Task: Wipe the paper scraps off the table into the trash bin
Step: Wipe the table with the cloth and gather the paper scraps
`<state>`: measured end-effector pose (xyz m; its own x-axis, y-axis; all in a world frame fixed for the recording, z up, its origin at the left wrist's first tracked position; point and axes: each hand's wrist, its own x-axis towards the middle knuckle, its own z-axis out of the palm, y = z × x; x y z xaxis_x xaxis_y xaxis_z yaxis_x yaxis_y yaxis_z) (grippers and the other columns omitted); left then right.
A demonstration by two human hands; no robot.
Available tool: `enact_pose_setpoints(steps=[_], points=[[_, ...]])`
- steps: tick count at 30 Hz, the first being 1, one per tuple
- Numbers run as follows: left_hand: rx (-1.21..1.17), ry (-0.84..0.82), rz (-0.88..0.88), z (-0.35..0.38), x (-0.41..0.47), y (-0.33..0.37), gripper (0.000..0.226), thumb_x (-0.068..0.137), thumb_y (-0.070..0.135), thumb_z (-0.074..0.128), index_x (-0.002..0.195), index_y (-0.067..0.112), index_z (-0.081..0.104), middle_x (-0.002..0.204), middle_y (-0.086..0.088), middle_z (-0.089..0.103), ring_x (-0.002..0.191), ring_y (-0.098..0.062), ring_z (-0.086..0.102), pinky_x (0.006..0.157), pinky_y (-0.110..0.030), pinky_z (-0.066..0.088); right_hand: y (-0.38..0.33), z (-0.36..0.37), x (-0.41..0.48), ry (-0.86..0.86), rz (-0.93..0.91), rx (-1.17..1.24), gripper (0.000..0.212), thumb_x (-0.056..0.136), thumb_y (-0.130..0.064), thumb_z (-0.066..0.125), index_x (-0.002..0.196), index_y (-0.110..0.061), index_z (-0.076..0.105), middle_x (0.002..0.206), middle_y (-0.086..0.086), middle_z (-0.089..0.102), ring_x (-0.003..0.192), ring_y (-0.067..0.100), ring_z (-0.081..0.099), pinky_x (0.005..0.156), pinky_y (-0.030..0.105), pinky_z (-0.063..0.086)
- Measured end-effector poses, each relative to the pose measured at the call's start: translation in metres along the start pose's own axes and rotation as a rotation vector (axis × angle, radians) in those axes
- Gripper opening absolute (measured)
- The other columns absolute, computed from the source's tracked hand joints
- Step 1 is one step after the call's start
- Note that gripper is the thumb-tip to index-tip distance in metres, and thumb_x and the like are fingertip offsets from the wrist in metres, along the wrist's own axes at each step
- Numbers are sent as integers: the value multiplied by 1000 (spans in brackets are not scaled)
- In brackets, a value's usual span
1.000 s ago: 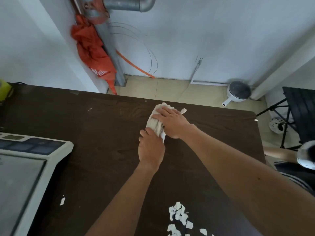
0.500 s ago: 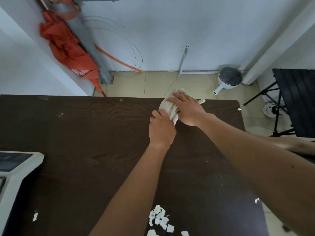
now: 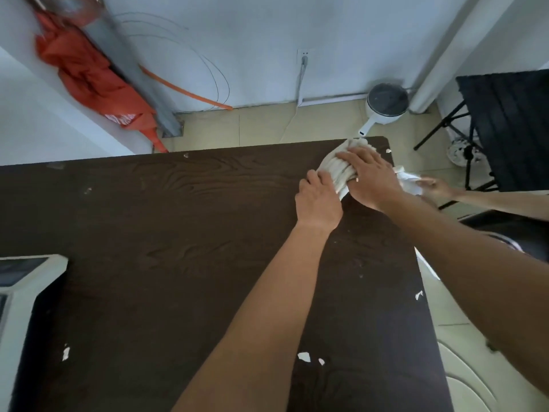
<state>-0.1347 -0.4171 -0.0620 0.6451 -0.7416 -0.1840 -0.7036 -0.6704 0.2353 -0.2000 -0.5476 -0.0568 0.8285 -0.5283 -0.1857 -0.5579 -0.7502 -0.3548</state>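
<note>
A bunched whitish cloth [image 3: 335, 166] lies at the far right corner of the dark wooden table [image 3: 178, 233]. My right hand [image 3: 371, 176] presses flat on top of it. My left hand [image 3: 319, 200] grips its near end. A few white paper scraps [image 3: 303, 356] remain near the front of the table, one scrap [image 3: 65, 352] sits at the left and another [image 3: 419, 294] at the right edge. No trash bin can be made out.
Another person's hand [image 3: 436, 187] holds something white [image 3: 411, 182] just past the table's right edge. A white scale [image 3: 17, 292] stands at the left. On the floor stand a white pot [image 3: 384, 107] and a black folding stand [image 3: 505, 129]. An orange cloth [image 3: 89, 78] hangs on a pipe.
Both my hands have slid the cloth to the right, up to the table's far right corner. The heap of scraps at the front has dropped out of view. Another person's hand has appeared at the right.
</note>
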Motion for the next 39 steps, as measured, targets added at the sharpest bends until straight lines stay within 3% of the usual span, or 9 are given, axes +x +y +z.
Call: enact_pose_setpoints(steps=[9,16,25,31,36,39], points=[[100,-77,212,6,-51,12,54,100,32,59,142,10,34,131,-16,43,109,-28,51,82,-37,53,24,4,-87,73,143,-79,61,83,-49,63,140,-39,45,142,-2,47,130,28,35,109,47,31],[188,-78,331,15,-111,17,53,100,29,56,144,9,33,133,-16,43,112,-28,49,77,-34,47,13,28,-169,209,242,1,58,78,-46,67,132,-32,55,126,-2,54,118,27,41,100,44,39],[210,-142,472,25,-201,15,53,98,24,59,143,9,34,130,-14,45,113,-30,51,79,-38,50,-14,66,-283,293,416,-4,59,78,-45,68,133,-28,54,125,0,53,118,28,39,100,48,40],[239,-228,602,18,-228,1,65,92,12,61,150,16,31,140,-16,38,123,-34,44,96,-45,46,-49,93,-342,347,582,-85,59,78,-54,67,127,-23,58,115,6,58,105,32,48,90,49,46],[273,-252,655,9,-233,-11,67,93,8,59,152,26,34,144,-12,37,130,-35,40,105,-49,40,-89,104,-366,308,626,-115,51,82,-59,63,101,-11,61,96,8,58,92,32,56,77,44,50],[273,-265,701,0,-230,-25,67,91,8,63,149,31,39,145,-11,38,132,-34,39,107,-49,39,-118,106,-366,210,655,-45,52,88,-62,53,102,-12,52,98,6,56,91,29,61,71,40,50]])
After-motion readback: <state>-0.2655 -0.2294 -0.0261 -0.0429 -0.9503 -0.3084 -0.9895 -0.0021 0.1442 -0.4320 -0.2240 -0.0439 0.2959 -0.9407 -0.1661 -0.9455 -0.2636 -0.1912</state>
